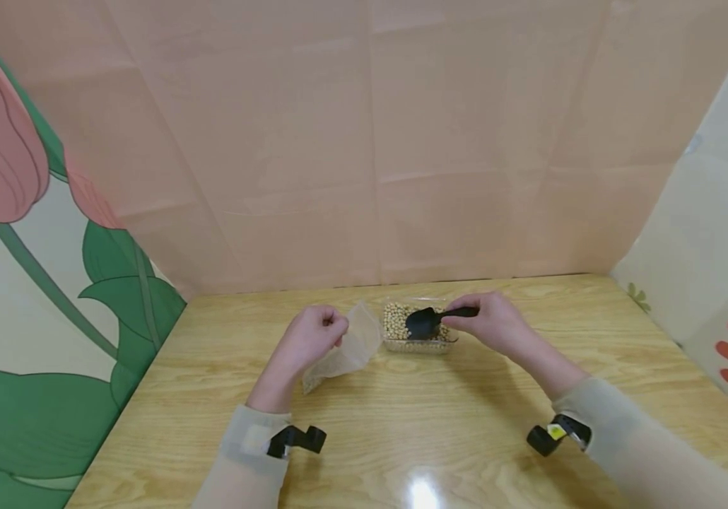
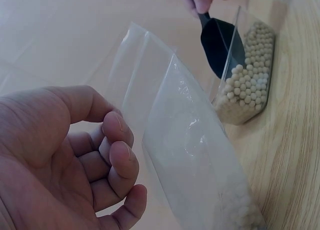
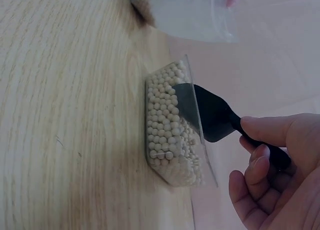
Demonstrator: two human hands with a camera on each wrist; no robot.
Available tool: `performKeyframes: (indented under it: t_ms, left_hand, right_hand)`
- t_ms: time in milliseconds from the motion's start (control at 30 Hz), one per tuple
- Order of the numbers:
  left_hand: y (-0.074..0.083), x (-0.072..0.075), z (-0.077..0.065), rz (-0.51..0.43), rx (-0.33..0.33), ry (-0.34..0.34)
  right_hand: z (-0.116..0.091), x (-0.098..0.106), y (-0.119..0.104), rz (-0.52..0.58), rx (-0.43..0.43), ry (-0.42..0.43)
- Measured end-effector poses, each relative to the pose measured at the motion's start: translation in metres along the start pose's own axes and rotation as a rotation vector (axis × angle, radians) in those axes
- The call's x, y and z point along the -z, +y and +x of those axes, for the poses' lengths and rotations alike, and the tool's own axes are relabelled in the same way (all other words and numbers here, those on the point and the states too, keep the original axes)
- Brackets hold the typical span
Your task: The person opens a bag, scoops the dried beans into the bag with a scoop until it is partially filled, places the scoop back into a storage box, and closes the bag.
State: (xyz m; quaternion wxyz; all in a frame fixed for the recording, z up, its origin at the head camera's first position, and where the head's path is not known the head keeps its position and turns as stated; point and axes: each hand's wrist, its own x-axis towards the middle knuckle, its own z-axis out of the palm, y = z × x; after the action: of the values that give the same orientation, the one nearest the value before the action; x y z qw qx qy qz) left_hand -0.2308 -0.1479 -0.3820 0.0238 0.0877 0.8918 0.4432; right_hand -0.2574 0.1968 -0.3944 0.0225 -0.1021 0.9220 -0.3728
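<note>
My right hand (image 1: 488, 322) grips the handle of a small black scoop (image 1: 423, 324), thumb along one side and fingers curled beneath. The scoop's blade is sunk into pale round beads (image 3: 162, 107) filling a clear plastic box (image 1: 418, 348). To the left of the box, my left hand (image 1: 318, 334) pinches the top edge of a clear plastic bag (image 1: 351, 346) with curled fingers. The bag hangs tilted, its mouth toward the box. Some beads (image 2: 240, 207) lie in the bag's lower end, seen in the left wrist view.
The box stands near the back of a wood-grain table (image 1: 364, 431). Behind it rises a pink cloth backdrop (image 1: 377, 155). Flower-printed panels (image 1: 128, 311) flank the table on both sides. A black wrist camera (image 1: 297, 438) sits on each sleeve.
</note>
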Motion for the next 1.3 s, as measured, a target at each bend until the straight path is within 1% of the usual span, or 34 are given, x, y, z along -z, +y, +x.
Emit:
performKeyframes:
  t_ms: [400,733,900,1100,1300]
  left_hand:
    - [0.000,0.000,0.001,0.007,-0.010,0.003]
    - [-0.001,0.001,0.001,0.008,-0.014,0.005]
    - [-0.001,0.001,0.002,0.001,-0.020,0.004]
    - [-0.001,0.000,0.002,0.002,-0.026,0.003]
    - [0.000,0.000,0.001,0.005,-0.022,0.007]
  right_hand:
    - [0.005,-0.014,0.006,0.044,-0.036,0.014]
    - [0.005,-0.025,0.011,0.069,-0.027,0.031]
    - [0.005,-0.028,0.014,0.082,-0.042,0.039]
    - [0.004,-0.030,0.014,0.087,-0.080,0.025]
    - [0.002,-0.032,0.015,0.102,-0.091,0.023]
